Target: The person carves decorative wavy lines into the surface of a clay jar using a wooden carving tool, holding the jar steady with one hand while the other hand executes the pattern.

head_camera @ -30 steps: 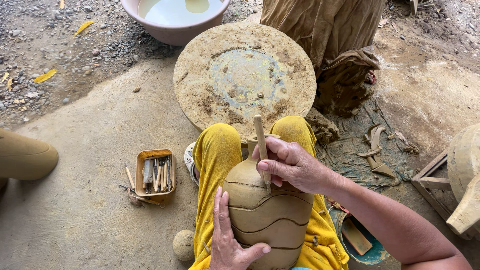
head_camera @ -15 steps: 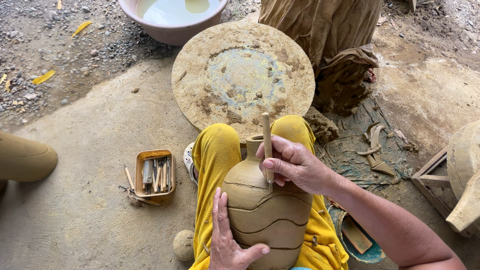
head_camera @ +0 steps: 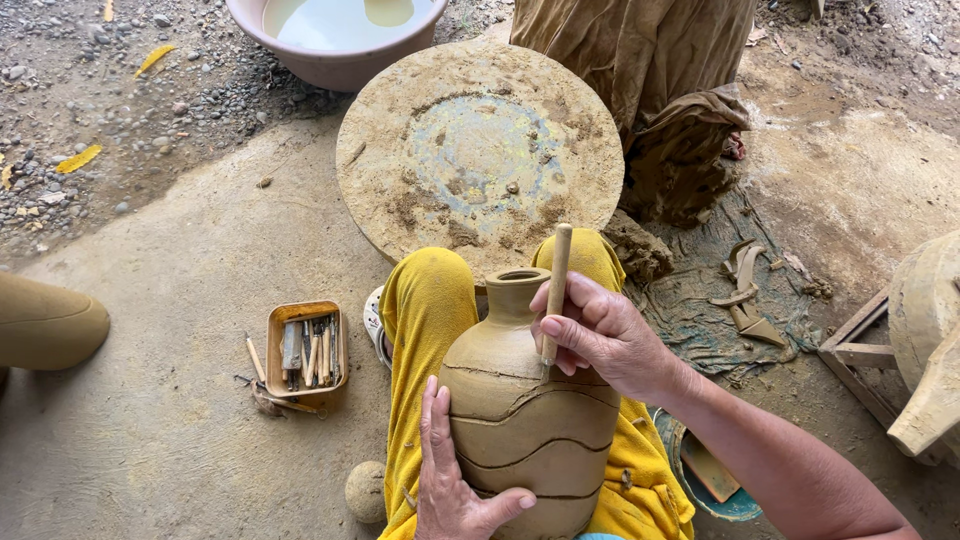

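An unfired clay jug [head_camera: 528, 420] rests on the person's lap, between legs in yellow trousers [head_camera: 425, 330], its narrow open neck pointing away and wavy grooves cut across its belly. The left hand [head_camera: 452, 480] lies flat against the jug's lower left side, fingers spread upward and thumb hooked across the front. The right hand [head_camera: 600, 335] pinches a wooden stick tool [head_camera: 555, 290] between thumb and fingers, holding it nearly upright with its lower tip touching the jug's shoulder just beside the neck. The ground here is bare, dusty concrete [head_camera: 170, 440]. A small clay ball [head_camera: 365, 490] sits on it beside the left thigh, and on the right, near the forearm, a blue bowl [head_camera: 715, 480] holds a flat wooden piece. To the left, a small rectangular tray [head_camera: 307, 350] is packed with slim sticks and carving tools, a few lying loose just beside it. Beyond the knees stands a round, clay-caked turning wheel [head_camera: 480, 150], with a lump of wet clay [head_camera: 640, 250] and curled trimmings on a dark cloth to its right. Farther off, gravel begins, and a pink basin [head_camera: 330, 60] holds cloudy water beside a draped brown cloth [head_camera: 640, 70].
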